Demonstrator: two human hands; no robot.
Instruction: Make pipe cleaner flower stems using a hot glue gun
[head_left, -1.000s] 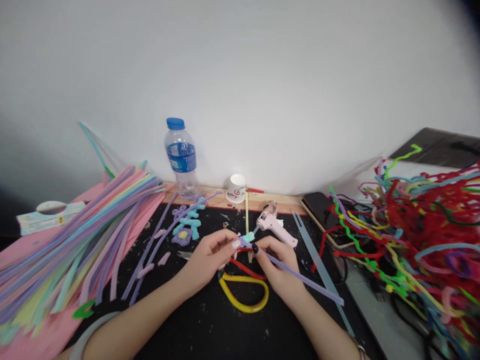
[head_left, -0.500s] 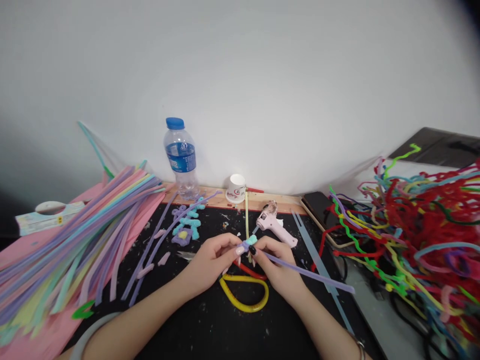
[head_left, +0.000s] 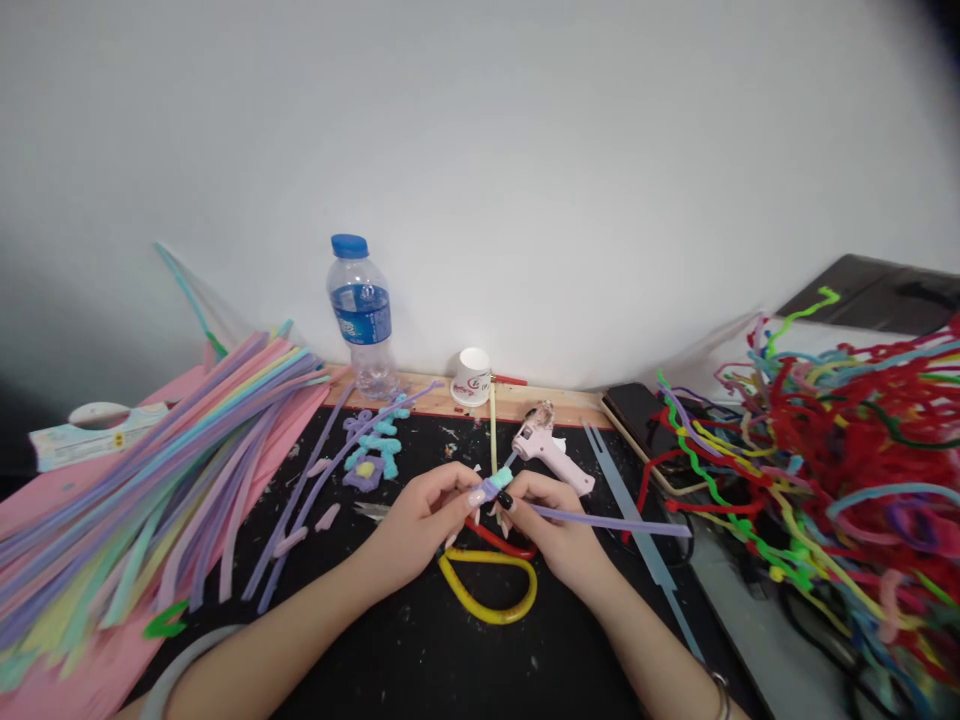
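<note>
Now the long fuzzy purple strip has swung its free end away from you, so it runs out nearly level to the right instead of slanting down toward you. Between your fingertips, the short purple-and-turquoise fuzzy piece has tipped up a little. That reads as a small turn of the work, with the strip's loose length following it around.

Your left hand is mostly closed, thumb and fingers pinching the purple part. Your right hand is curled almost shut too, pinching the strip close to the piece. The piece sits above the black mat, midway between your hands.

Watch the pale pink glue gun: its nozzle points down toward your work, close to the turquoise end, and could snag it or be hot. The strip's tail passes over the translucent blue flat strips, where it might catch. Under your fingers lie a curved red handle and a yellow loop, which crowd the space below.

Farther left rest the purple-and-turquoise flower-shaped craft and a bundle of pastel fuzzy stems; a multicoloured tangle sprawls at right. Behind stand a blue-capped bottle and a white paper cup.
</note>
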